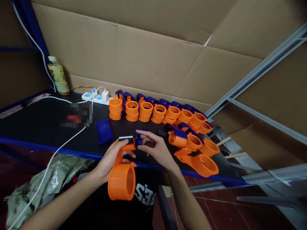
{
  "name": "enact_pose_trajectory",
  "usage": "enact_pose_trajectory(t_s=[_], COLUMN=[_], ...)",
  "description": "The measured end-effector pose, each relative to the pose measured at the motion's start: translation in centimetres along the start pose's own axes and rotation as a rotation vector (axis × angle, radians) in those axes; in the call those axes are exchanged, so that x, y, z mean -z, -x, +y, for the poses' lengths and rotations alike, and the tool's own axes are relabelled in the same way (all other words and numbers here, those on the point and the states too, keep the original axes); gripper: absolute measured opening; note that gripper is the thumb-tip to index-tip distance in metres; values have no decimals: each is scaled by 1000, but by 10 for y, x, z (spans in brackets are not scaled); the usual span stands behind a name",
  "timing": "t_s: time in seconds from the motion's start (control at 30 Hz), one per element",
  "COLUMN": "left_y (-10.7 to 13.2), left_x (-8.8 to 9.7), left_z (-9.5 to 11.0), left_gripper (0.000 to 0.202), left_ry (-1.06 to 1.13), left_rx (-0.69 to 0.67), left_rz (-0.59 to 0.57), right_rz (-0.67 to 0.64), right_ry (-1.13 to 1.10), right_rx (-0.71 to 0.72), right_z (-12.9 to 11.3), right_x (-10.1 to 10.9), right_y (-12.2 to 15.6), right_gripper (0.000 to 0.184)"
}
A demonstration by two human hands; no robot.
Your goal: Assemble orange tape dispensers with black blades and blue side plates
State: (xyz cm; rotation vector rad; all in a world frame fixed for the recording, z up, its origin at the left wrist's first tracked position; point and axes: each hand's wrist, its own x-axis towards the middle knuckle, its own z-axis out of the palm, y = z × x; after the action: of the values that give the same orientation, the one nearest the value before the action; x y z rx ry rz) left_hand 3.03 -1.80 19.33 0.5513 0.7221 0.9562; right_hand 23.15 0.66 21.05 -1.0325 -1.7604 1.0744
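Note:
My left hand (111,159) is closed around an orange tape dispenser (122,182), its ring hanging toward me. At its upper end sits a black strip with a white toothed blade (126,137), my thumb lying against it. Just to the right, my right hand (153,147) pinches a small blue plastic part (138,139) between thumb and fingers, close to the dispenser's end but apart from it. Nearest on the table are a stack of flat blue plates (105,131) to the left and a small black piece (162,133) beyond my right hand.
Rows of orange and blue tape dispensers (145,111) stand along the back and right of the black table (48,127). A bare orange dispenser (203,165) lies near the right front edge. A power strip (98,97), white cable and drink bottle (58,76) are at the left.

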Motion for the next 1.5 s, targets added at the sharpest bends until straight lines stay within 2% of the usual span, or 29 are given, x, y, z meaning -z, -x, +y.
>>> enact_pose_trajectory(t_s=[0.1,0.17,0.37,0.6,0.67,0.77,0.9,1.2,1.5], left_y=[0,-2,-8,-6,-6,-6,-6,-1,-2], left_x=[-4,-8,-15,1,4,4,2,2,6], left_z=[2,4,9,0,-2,-4,-4,-3,-4], left_gripper=[39,41,43,39,36,32,26,16,23], left_ry=[54,93,138,96,70,49,28,-69,-195], left_rx=[-9,-20,-28,-51,-75,-74,-61,-64,-120], left_rz=[13,12,19,26,28,28,37,-18,-26], right_rz=[9,-14,-100,5,45,86,76,38,6], right_ry=[276,356,195,128,136,194,307,356,446], right_rx=[168,233,140,137,154,197,272,384,504], right_z=[0,0,1,4,5,6,2,2,6], right_x=[4,6,0,-10,-12,-13,-12,-11,-14], right_y=[1,2,8,7,8,9,12,16,17], right_gripper=[51,50,57,54,55,46,42,50,58])
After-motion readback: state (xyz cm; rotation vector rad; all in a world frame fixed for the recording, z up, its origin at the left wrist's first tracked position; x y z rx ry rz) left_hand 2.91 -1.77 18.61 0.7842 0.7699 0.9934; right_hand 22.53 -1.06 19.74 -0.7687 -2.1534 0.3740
